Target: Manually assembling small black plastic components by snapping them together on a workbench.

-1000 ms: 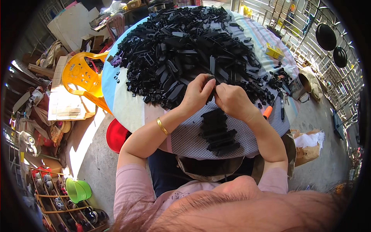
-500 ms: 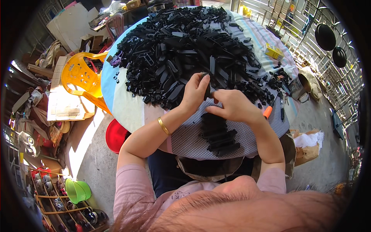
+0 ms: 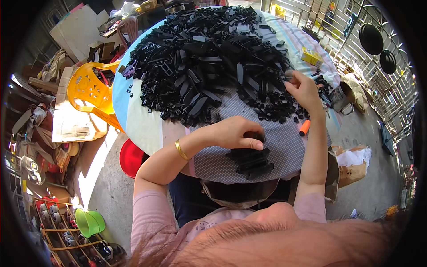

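Observation:
My left hand [image 3: 233, 133], a gold bangle on its wrist, is curled with the thumb out just above a row of stacked black plastic strips [image 3: 252, 164] near the table's front edge. A dark piece shows inside its fingers and looks like another of the strips. Farther right, my right hand [image 3: 304, 89] reaches to the right edge of a large heap of black plastic parts [image 3: 209, 58]. Its fingers are drawn together among the small parts there; what they grip, if anything, is too small to make out.
An orange-capped marker [image 3: 304, 127] lies near my right forearm. A yellow box [image 3: 312, 57] and a metal mug [image 3: 343, 97] stand at the table's right side. To the left are a yellow plastic chair [image 3: 91, 89] and a red stool [image 3: 130, 159].
My hands were together in front of the heap and have parted. The left came down over the stacked strips; the right moved up and right to the heap's edge.

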`<state>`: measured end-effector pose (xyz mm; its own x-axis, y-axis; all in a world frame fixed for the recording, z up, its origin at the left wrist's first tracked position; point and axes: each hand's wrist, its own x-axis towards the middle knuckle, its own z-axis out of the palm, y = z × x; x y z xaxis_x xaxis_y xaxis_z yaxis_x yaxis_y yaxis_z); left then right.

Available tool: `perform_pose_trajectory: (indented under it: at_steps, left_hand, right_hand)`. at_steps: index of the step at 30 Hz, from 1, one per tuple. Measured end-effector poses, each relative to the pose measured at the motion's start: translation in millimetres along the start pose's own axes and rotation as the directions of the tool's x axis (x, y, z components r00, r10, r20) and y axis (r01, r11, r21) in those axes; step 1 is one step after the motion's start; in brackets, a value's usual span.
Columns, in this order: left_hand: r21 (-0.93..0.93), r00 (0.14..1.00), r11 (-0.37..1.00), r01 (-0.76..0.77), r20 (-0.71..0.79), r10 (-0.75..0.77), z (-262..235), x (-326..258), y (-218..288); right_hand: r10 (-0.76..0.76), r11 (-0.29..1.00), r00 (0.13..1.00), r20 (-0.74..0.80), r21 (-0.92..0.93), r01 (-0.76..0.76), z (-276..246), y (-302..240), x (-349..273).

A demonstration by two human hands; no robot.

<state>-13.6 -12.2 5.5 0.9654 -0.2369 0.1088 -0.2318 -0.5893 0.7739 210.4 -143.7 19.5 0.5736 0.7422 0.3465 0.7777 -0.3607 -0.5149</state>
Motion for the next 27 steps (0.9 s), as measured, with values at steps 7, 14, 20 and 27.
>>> perform_pose_trajectory:
  at_steps: [7,14,20,27]
  left_hand:
    - [-0.231,0.779,0.960,0.155,-0.569,-0.263,-3,11,-26]
    - [-0.698,0.817,0.714,-0.056,-0.443,-0.369,-14,8,-40]
    - [-0.825,0.888,0.557,-0.093,-0.322,-0.329,-14,9,-42]
    - [-0.860,0.896,0.497,-0.119,-0.309,-0.320,-13,9,-42]
  right_hand:
    - [-0.101,0.665,0.966,0.237,0.739,-0.111,35,-47,-12]
    - [-0.136,0.747,0.931,0.338,0.652,-0.127,44,-54,-15]
    - [-0.106,0.978,0.929,0.354,-0.131,0.162,42,-37,-12]
    - [-0.205,0.979,0.974,0.101,0.031,0.203,39,-36,-12]
